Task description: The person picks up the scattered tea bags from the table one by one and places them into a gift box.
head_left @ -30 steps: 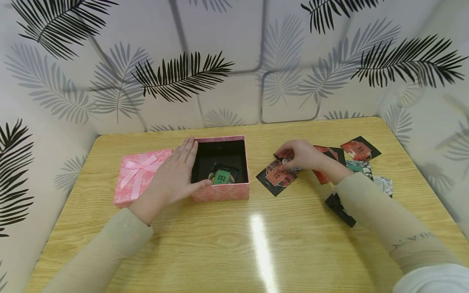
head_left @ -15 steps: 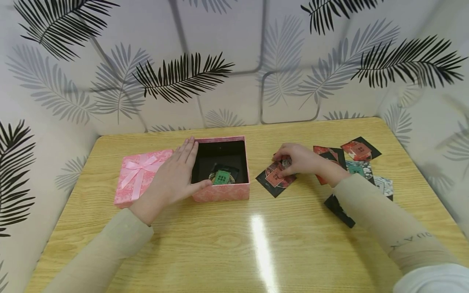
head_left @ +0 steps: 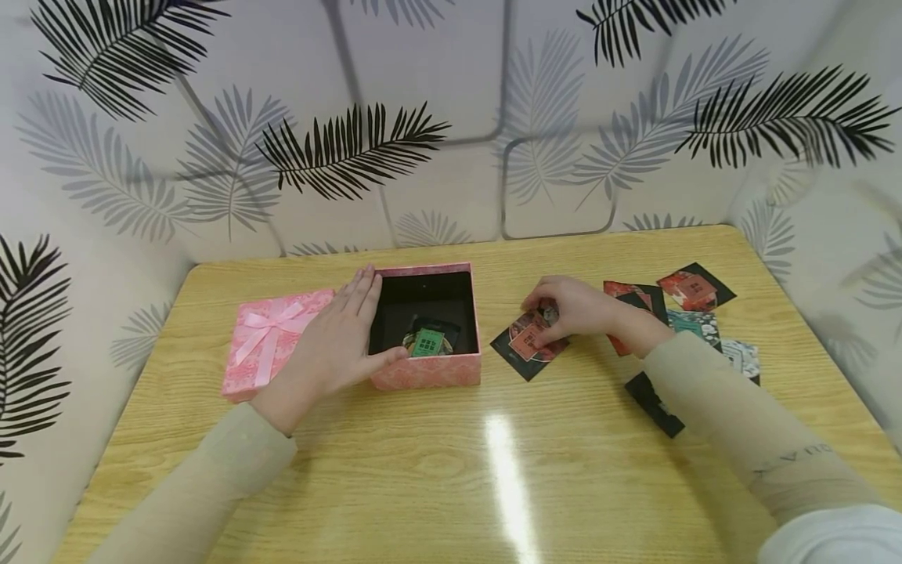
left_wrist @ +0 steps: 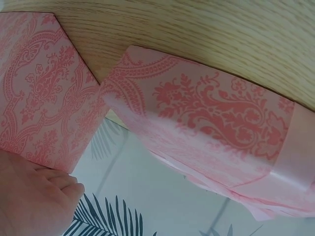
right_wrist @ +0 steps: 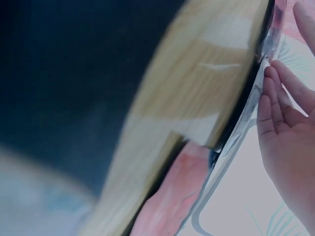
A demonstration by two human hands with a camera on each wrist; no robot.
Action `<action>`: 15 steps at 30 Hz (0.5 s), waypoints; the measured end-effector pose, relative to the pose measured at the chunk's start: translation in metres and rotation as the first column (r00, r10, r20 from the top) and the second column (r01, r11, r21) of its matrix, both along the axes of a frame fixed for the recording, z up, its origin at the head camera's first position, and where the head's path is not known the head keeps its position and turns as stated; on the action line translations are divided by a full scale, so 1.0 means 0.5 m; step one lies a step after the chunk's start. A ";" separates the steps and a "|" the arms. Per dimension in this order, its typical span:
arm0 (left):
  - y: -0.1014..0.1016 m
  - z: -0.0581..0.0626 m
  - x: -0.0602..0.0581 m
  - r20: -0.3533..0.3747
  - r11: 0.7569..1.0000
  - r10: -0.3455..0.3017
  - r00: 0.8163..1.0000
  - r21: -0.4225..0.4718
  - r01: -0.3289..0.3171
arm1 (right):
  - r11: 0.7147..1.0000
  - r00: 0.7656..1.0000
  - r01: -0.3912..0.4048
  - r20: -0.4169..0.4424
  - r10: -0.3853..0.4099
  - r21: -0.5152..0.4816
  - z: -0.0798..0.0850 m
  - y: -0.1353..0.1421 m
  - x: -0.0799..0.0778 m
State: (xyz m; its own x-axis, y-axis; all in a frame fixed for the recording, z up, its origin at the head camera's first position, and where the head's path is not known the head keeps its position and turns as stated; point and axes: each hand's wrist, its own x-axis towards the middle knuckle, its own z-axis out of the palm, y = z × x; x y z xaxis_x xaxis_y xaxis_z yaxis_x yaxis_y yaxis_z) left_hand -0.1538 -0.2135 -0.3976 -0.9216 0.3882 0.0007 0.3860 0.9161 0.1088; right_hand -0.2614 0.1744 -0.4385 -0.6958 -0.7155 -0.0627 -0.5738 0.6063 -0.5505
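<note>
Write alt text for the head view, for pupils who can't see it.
Right hand pinches a red-labelled packet on a wooden table; left hand rests against an open pink box holding a green-labelled packet. Pink lid lies left, more packets right.

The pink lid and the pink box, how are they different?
The lid wears a ribbon bow; the box shows no ribbon.
The lid looks shallow; the box has taller walls.
The lid lies with its top side up; the box stands open, with a green-labelled packet inside.
Both are pink with a flowery pattern.
</note>
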 end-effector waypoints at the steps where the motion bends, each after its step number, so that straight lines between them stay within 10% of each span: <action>1: 0.000 0.000 0.000 0.002 1.000 -0.001 1.000 0.000 0.001 | 1.000 1.000 -0.005 0.004 0.005 -0.011 -0.001 0.002 0.000; 15: 0.000 0.001 0.000 0.005 1.000 0.000 1.000 -0.021 0.000 | 0.998 0.997 -0.054 -0.054 0.052 -0.035 -0.014 0.007 -0.001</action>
